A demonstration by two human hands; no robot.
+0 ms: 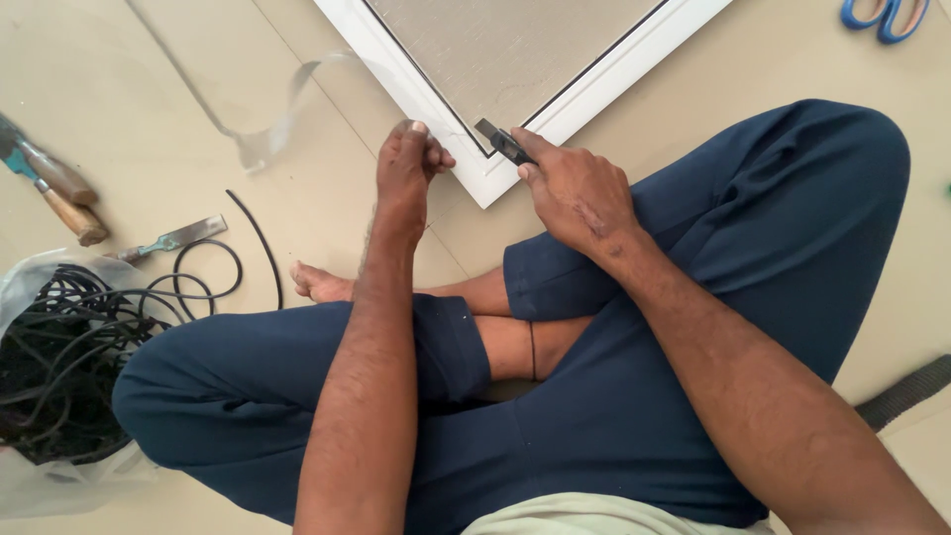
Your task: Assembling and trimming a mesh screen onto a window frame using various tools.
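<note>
Window-screen frame (555, 119), white, lay on floor w/ corner by knees. Left hand (408, 163) pinched trim at corner; right hand (575, 188) clamped on small dark blade (500, 141). Step, prob.: trimming at groove; next needs steady cut along edge.

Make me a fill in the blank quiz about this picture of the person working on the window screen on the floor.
1. The right hand holds a small dark tool at the ____ of the white screen frame.
2. The left hand pinches the frame's edge, near a ____ strip curling on the floor.
3. The bag at the person's left holds coils of black ____.
4. The scissors have ____ handles.

Missing words: corner; clear; cord; blue
</note>
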